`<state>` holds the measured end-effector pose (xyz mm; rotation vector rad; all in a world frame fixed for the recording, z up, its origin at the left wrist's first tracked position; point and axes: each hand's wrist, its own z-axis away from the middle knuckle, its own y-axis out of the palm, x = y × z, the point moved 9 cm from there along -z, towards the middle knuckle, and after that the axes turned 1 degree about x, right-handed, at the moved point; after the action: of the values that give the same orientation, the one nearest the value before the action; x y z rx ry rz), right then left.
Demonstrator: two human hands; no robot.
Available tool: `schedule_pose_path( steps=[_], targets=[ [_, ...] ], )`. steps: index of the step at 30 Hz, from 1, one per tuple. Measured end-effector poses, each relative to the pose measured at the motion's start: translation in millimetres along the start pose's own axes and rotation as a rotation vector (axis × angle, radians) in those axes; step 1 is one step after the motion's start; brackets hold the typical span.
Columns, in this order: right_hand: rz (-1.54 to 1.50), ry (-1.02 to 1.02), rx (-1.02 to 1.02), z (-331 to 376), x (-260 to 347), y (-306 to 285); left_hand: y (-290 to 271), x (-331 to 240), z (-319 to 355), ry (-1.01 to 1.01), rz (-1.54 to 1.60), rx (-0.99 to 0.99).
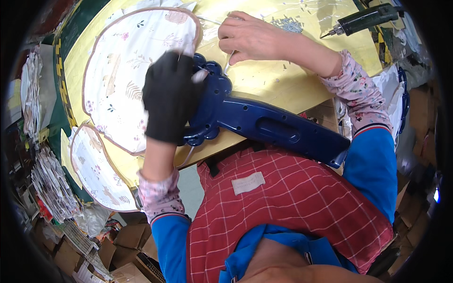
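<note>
The gloved left hand (169, 96) clamps the blue handle (264, 123) against the fan (134, 61), steadying it. Beyond that grip, the bare right hand (250, 37) rests curled on the table (278, 80), holding nothing visible.

Black glove on left hand (169, 96), blue sleeves, red apron

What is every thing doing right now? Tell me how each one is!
Left hand: gloved in black, pressing on the blue handle's scalloped end.
Right hand: bare, curled, resting on the yellow table.
Blue handle: lying flat, jutting past the table edge.
Big floral fan face: flat on the table.
Second fan face: flat, lower left.
Drill: lying down, unheld.
Small screws: loose pile.
</note>
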<state>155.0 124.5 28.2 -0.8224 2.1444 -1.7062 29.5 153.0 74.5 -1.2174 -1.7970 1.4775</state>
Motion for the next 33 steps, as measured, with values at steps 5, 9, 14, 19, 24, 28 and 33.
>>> schedule_pose_path(
  steps=[5,9,14,19,24,28,33],
  targets=[
    [-0.310,-0.122,-0.027,5.1,33.1,-24.5,11.0,17.7,10.1,-0.092,0.071,0.064],
    [-0.461,-0.120,-0.218,0.9,48.0,-48.9,-14.6,-7.3,31.4,-0.059,0.012,0.142],
    [-0.445,-0.131,-0.245,2.2,48.5,-51.7,-36.4,-18.8,34.7,-0.057,0.040,0.017],
    [-0.291,-0.123,-0.274,5.6,60.6,-50.7,-26.1,-15.9,38.3,-0.069,0.026,0.038],
    [-0.033,0.067,-0.356,16.2,86.4,-26.5,16.1,8.1,35.4,-0.204,0.041,0.262],
    [-0.226,-0.127,-0.346,24.5,50.0,-29.7,24.2,-11.0,2.3,0.038,0.013,0.162],
    [-0.173,0.423,-0.345,86.6,-14.8,-59.5,50.8,-25.1,-42.7,0.169,0.033,0.148]
  ],
)
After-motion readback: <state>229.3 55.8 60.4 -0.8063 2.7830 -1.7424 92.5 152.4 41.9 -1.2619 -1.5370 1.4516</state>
